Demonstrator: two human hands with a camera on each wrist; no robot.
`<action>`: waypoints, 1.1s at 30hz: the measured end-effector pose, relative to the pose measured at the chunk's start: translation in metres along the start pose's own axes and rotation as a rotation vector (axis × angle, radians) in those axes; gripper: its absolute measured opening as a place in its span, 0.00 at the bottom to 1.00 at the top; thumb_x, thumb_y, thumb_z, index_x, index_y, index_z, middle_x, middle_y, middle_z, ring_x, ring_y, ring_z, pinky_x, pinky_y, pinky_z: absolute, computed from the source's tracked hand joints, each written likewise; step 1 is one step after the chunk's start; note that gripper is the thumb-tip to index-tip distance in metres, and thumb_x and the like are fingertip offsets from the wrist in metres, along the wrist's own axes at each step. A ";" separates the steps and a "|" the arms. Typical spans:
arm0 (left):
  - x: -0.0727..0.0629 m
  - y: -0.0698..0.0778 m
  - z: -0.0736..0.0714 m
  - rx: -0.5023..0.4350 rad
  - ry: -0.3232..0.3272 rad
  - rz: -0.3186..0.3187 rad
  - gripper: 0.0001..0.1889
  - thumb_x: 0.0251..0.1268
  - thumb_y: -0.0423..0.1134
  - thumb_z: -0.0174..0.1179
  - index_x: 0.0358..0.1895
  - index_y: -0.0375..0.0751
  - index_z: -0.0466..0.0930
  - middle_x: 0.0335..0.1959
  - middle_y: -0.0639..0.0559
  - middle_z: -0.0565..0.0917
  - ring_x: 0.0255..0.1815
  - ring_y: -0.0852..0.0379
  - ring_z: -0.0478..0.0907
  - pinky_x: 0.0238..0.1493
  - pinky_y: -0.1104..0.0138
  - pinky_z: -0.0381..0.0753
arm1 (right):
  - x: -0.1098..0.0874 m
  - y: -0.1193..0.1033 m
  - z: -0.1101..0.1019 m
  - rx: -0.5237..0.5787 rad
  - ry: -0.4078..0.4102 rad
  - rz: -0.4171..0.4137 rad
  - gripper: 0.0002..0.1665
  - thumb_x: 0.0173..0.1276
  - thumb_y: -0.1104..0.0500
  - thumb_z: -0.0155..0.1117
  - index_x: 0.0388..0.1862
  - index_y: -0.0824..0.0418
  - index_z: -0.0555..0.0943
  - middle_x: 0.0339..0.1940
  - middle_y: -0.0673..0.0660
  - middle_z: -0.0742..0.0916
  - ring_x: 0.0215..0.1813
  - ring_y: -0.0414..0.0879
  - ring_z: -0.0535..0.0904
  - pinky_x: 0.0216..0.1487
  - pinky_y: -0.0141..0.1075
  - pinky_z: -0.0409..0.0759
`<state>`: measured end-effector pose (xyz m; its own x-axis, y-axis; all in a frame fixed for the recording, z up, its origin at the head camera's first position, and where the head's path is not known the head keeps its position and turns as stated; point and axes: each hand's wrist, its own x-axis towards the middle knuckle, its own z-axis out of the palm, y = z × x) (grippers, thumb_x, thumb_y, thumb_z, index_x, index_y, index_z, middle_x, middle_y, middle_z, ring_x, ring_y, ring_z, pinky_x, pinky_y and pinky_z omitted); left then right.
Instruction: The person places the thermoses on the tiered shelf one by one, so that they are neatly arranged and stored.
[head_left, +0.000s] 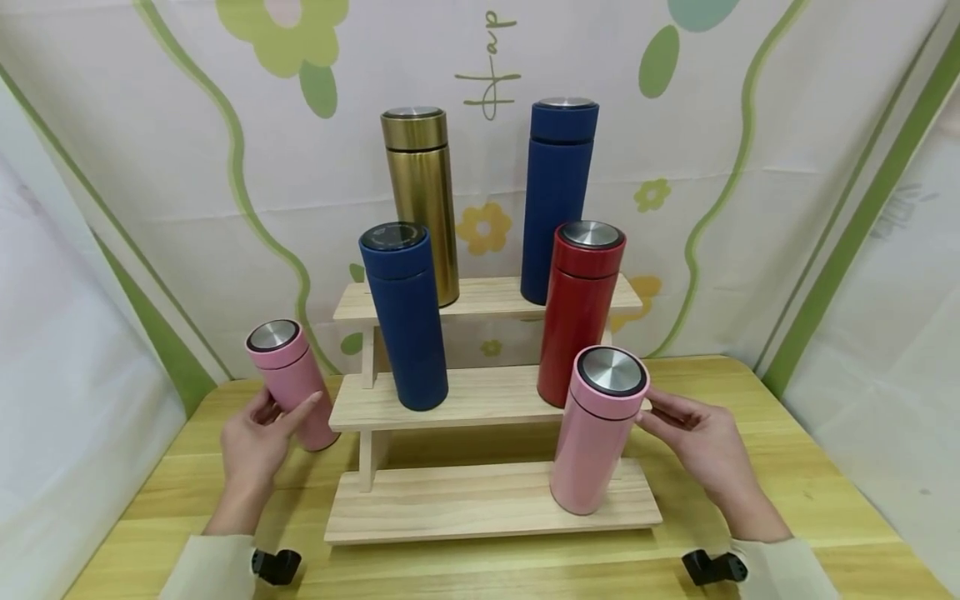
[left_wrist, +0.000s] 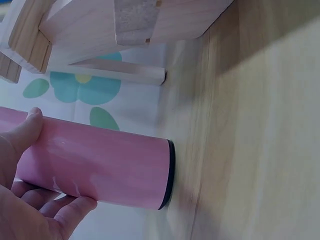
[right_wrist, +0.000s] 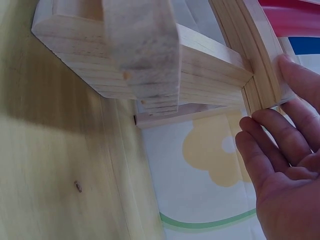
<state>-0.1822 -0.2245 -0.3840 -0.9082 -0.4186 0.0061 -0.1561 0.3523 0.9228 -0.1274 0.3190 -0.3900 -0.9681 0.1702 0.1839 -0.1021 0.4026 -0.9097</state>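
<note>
At the left of a three-tier wooden display stand [head_left: 495,500], my left hand [head_left: 258,442] holds a pink thermos flask [head_left: 294,379] with a steel-topped lid. In the left wrist view, thumb and fingers lie on opposite sides of that pink flask [left_wrist: 110,160]; its dark base is at or just above the table. My right hand [head_left: 701,446] grips the right end of the middle shelf. The right wrist view has the thumb and fingers about that shelf end [right_wrist: 260,65]. A second pink flask [head_left: 600,433] stands on the lowest shelf, left of my right hand.
The middle shelf carries a blue flask [head_left: 408,325] and a red flask [head_left: 581,317]. On the top shelf stand a gold flask [head_left: 426,208] and another blue flask [head_left: 557,208]. Patterned cloth [head_left: 487,158] hangs behind the wooden table [head_left: 795,467].
</note>
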 end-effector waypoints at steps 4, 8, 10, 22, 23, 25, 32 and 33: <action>-0.002 -0.001 -0.003 -0.007 0.000 0.000 0.49 0.61 0.60 0.79 0.83 0.50 0.68 0.76 0.40 0.78 0.77 0.42 0.76 0.41 0.90 0.74 | 0.001 0.001 0.001 0.003 -0.004 -0.005 0.32 0.70 0.53 0.80 0.69 0.65 0.84 0.49 0.25 0.89 0.52 0.22 0.86 0.49 0.21 0.86; -0.004 -0.002 -0.004 -0.025 0.000 0.013 0.48 0.61 0.58 0.80 0.82 0.50 0.69 0.76 0.42 0.78 0.77 0.43 0.76 0.43 0.90 0.76 | 0.001 0.002 0.001 0.003 0.004 -0.014 0.32 0.70 0.54 0.80 0.68 0.66 0.84 0.48 0.24 0.88 0.52 0.22 0.86 0.49 0.21 0.86; -0.005 -0.001 -0.005 -0.027 0.001 0.011 0.48 0.61 0.58 0.80 0.82 0.51 0.68 0.76 0.42 0.78 0.77 0.43 0.76 0.44 0.90 0.76 | 0.001 0.002 0.002 0.003 0.003 -0.016 0.32 0.70 0.54 0.80 0.68 0.66 0.84 0.48 0.25 0.88 0.52 0.22 0.86 0.49 0.21 0.86; -0.017 0.003 -0.007 0.000 -0.038 0.034 0.48 0.60 0.59 0.80 0.82 0.53 0.68 0.76 0.44 0.78 0.78 0.46 0.76 0.53 0.86 0.78 | 0.000 0.003 0.001 0.001 0.010 -0.014 0.31 0.70 0.55 0.80 0.67 0.67 0.85 0.47 0.23 0.88 0.52 0.23 0.86 0.49 0.20 0.85; -0.018 0.003 -0.007 0.004 -0.042 0.032 0.49 0.60 0.59 0.80 0.83 0.52 0.67 0.77 0.44 0.77 0.78 0.46 0.76 0.53 0.86 0.78 | 0.000 0.003 0.001 0.004 0.008 -0.013 0.31 0.70 0.55 0.80 0.67 0.67 0.85 0.47 0.24 0.88 0.52 0.22 0.86 0.49 0.20 0.85; -0.021 0.004 -0.008 0.001 -0.046 0.030 0.49 0.61 0.59 0.79 0.83 0.52 0.67 0.77 0.44 0.77 0.78 0.45 0.76 0.54 0.86 0.78 | 0.001 0.002 0.001 0.013 0.004 -0.009 0.31 0.70 0.56 0.80 0.68 0.67 0.85 0.47 0.24 0.88 0.52 0.22 0.86 0.49 0.20 0.85; -0.032 0.008 -0.011 -0.009 -0.075 0.021 0.49 0.61 0.58 0.79 0.83 0.51 0.66 0.79 0.44 0.75 0.80 0.45 0.74 0.54 0.87 0.78 | 0.001 0.002 0.001 0.013 0.008 -0.003 0.32 0.70 0.56 0.80 0.68 0.67 0.84 0.47 0.23 0.88 0.51 0.21 0.86 0.49 0.20 0.85; -0.033 0.008 -0.012 -0.008 -0.079 0.022 0.49 0.61 0.57 0.80 0.83 0.51 0.66 0.79 0.44 0.75 0.80 0.45 0.74 0.54 0.86 0.78 | 0.001 0.002 0.001 0.009 0.011 -0.006 0.32 0.70 0.55 0.80 0.68 0.67 0.84 0.47 0.23 0.88 0.51 0.21 0.86 0.49 0.20 0.85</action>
<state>-0.1488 -0.2177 -0.3720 -0.9393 -0.3432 -0.0035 -0.1326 0.3537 0.9259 -0.1293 0.3189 -0.3923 -0.9651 0.1774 0.1929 -0.1095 0.3957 -0.9118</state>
